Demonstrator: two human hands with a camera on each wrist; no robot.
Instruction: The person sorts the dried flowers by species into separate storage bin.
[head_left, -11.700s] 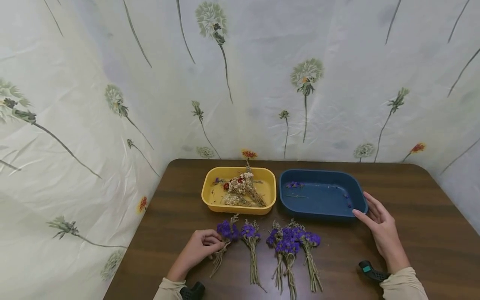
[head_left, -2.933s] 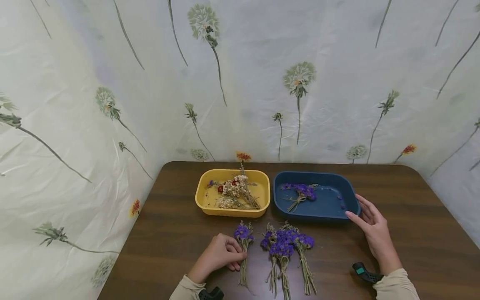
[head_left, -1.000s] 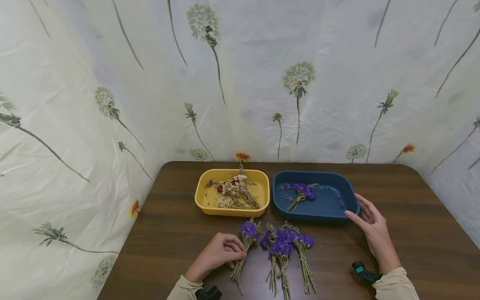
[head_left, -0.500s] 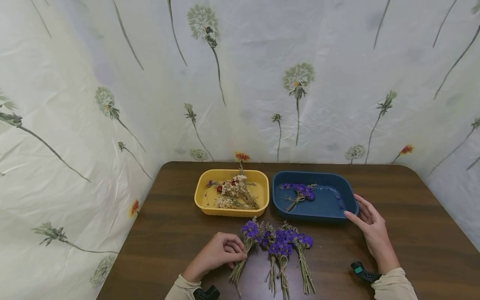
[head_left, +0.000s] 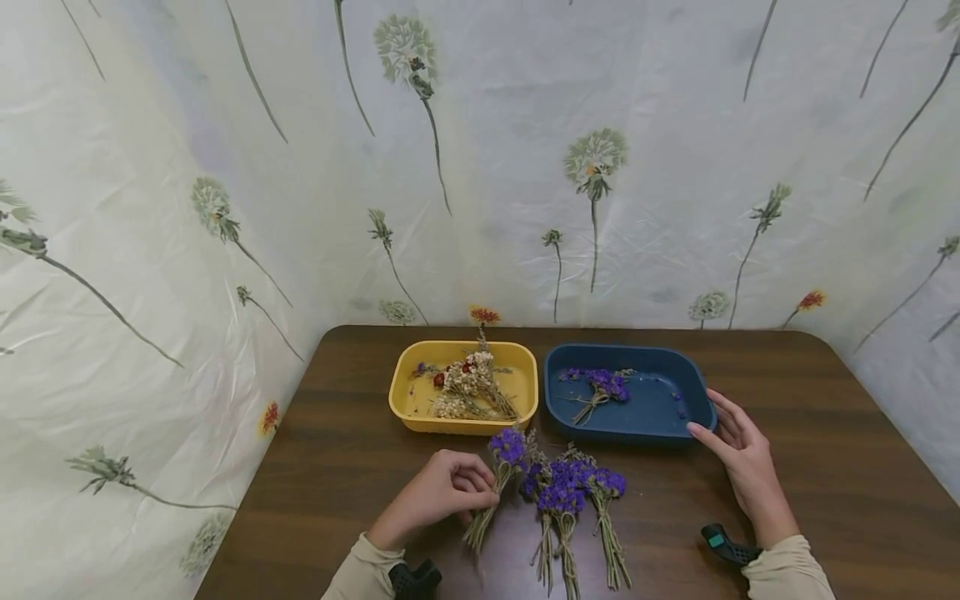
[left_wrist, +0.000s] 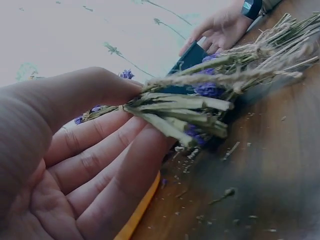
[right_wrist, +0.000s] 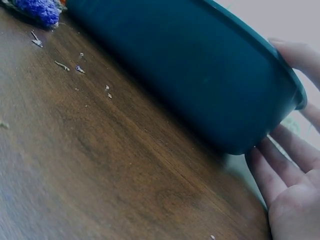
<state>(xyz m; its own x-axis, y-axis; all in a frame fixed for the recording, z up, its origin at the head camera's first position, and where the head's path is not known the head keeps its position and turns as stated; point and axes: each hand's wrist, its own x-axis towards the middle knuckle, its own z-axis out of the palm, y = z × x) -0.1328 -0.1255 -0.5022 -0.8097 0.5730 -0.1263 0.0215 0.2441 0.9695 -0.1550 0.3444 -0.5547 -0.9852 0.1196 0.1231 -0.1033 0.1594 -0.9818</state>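
My left hand pinches the tied stems of a small bunch of dried purple flowers between thumb and fingers. In the left wrist view, the cut stem ends fan out past the thumb. My right hand holds the near right corner of a blue plastic tray, its thumb at the front and its fingers along the end wall. Inside that tray lies one purple bunch with loose purple bits. Several more tied purple bunches lie close together on the table, right of my left hand.
A yellow tray with cream and dark red dried flowers stands left of the blue one. Small plant crumbs lie on the brown wooden table. Behind it hangs a flower-printed cloth.
A purple bunch, earlier in my left hand, now lies in the blue tray. My left hand has since taken another bunch, lifting it and shifting it slightly right. My right hand stays at the tray.
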